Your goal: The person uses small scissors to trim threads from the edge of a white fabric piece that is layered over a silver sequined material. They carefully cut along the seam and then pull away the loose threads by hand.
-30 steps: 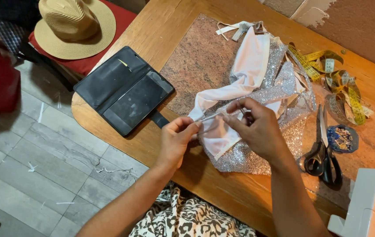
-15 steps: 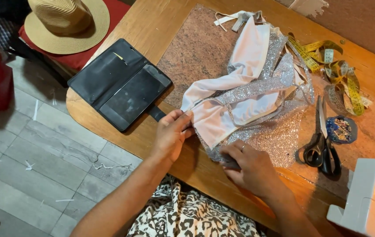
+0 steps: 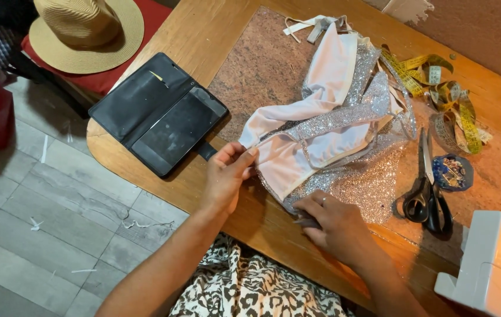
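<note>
From my remote seat: a woven straw hat point(image 3: 86, 32) rests on a red cushion point(image 3: 139, 35) far left of my fingers, and a black folding wallet case point(image 3: 159, 111) lies open on the wooden table point(image 3: 250, 220), just left of them. My left hand point(image 3: 227, 176) pinches the near edge of the white and silver glitter fabric garment point(image 3: 326, 141), fingertips closed on it. My right hand point(image 3: 329, 220) presses the garment's lower corner, fingers curled over it. Right of those fingers lie black-handled scissors point(image 3: 426, 196), a yellow tape measure point(image 3: 444, 100) and a white sewing machine point(image 3: 497, 264).
</note>
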